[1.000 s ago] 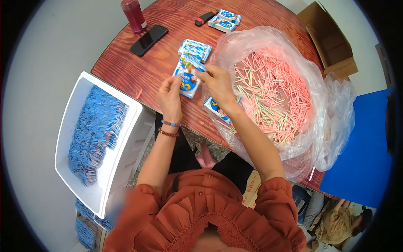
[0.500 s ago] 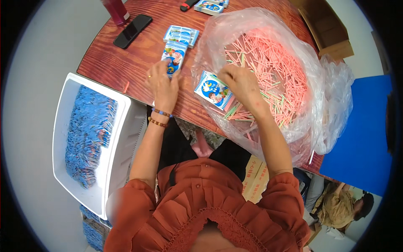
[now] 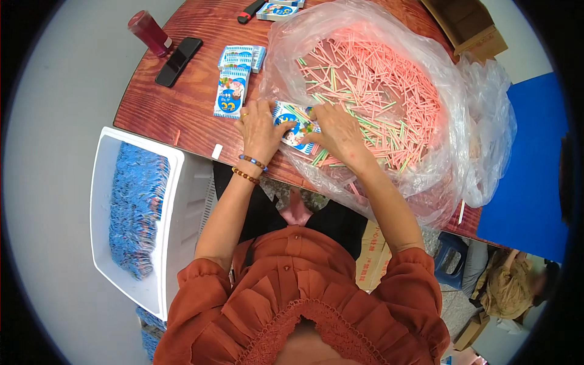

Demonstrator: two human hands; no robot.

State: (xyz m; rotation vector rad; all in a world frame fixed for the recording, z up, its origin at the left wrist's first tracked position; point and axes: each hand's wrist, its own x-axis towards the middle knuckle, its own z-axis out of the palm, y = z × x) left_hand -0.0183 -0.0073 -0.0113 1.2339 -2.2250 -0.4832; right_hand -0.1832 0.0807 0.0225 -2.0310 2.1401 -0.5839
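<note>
A blue-and-white printed packet lies at the near left edge of a clear plastic bag, between my two hands. My left hand grips its left side, thumb across the face and fingers bent at the edge. On the opposite side my right hand has its thumb on the packet and its fingers curled at the upper corner. A few thin sticks lie across the packet's top. Many pink sticks and some green sticks fill the open bag. Left of my hands, a stack of similar packets rests on the wooden table.
A white bin full of blue packets stands at the left. On the table are a phone, a red bottle and a red-black tool. A cardboard box and a blue panel are at right; another person sits beyond.
My left hand has left the stacked packets and moved right to the packet by the bag. My right hand has shifted from the sticks to that packet's right side. The view has shifted slightly.
</note>
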